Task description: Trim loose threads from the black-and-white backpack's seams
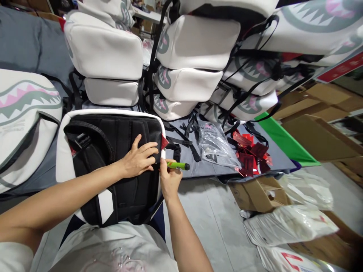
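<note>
A person in a pale shirt works at the edge of a white backpack with a black padded back (pixel 121 132), which lies back-up at the near side of the grey cloth-covered tabletop (pixel 197 170). The right hand (pixel 170 183) pinches a green pen-like tool (pixel 177 165) there; the left hand (pixel 137 160), fingers spread, presses beside it. Work on this edge seems under way; how much remains I cannot tell. Beyond stand stacked white bags (pixel 104 49); cardboard boxes (pixel 249 194) sit on pale floor tiles (pixel 210 211).
</note>
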Demonstrator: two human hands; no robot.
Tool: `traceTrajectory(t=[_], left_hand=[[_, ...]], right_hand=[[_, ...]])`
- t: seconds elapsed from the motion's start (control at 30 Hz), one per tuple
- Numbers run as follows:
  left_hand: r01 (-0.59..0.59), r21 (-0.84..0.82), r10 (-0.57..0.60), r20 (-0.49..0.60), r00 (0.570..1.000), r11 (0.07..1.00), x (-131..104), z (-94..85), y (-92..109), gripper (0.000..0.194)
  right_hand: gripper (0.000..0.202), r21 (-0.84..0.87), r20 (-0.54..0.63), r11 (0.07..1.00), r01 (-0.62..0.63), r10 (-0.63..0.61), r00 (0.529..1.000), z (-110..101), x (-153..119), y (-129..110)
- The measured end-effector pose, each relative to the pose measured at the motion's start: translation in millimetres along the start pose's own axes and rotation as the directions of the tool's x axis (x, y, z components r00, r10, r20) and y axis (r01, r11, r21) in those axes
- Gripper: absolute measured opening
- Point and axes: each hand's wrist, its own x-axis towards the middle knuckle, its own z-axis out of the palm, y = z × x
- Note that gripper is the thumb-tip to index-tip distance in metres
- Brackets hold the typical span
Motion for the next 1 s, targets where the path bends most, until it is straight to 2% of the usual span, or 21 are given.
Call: traceTrajectory(t=[0.23,0.37,0.53,1.0], left_hand=[[-0.004,0.02,0.004,-0.002,1.0,1.0,-1.1,1.4,-1.1,0.018],[0.003,0.033,-0.004,0.02,1.0,0.999,-1.0,1.9,-1.0,0.018],[-0.008,0.028,0.009,-0.014,1.0,1.0,-1.0,2.7,-1.0,0.018],[0.007,0.007,-0.007,-0.004,1.0,1.0,-1.0,0.7,-1.2,0.016]], right_hand=[[0.032,-0.061,-0.008,0.998,0.024,-0.025,1.0,-1.3,0.1,-0.2],[0.033,-0.051,-0.01,0.998,0.028,-0.028,1.0,0.7,0.5,0.2],[0.035,-0.005,-0.006,1.0,-0.007,0.007,1.0,1.2,1.1,3.2],[0.033,0.008,-0.011,1.0,0.013,-0.013,1.0,3.0,1.5,2.3]])
